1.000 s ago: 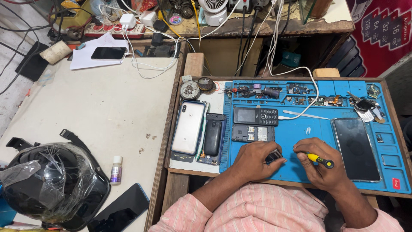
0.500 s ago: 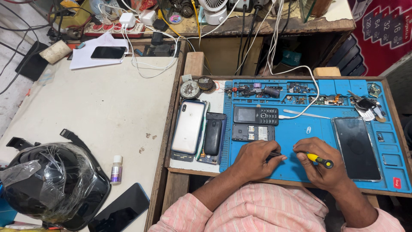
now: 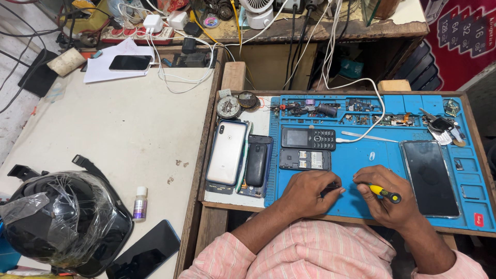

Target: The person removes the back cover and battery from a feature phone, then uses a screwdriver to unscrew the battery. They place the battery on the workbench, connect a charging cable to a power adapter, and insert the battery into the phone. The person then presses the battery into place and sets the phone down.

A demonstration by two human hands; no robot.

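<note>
Still pinching a small dark part (image 3: 329, 189) in left hand (image 3: 310, 194), fingers pressed together; right hand (image 3: 385, 199) still gripping yellow-handled screwdriver (image 3: 385, 192). Barely shifted on blue mat (image 3: 361, 160). Farther off, keypad phones (image 3: 308, 138) unmoved.

Dark phone screen (image 3: 430, 178) on blue mat (image 3: 361, 160); red sign (image 3: 457, 31) upper right.

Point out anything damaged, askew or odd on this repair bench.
One keypad phone on the blue mat lies opened, its insides showing, under an intact one. Loose parts fill the mat's top tray. A helmet sits wrapped in crinkled plastic.
</note>
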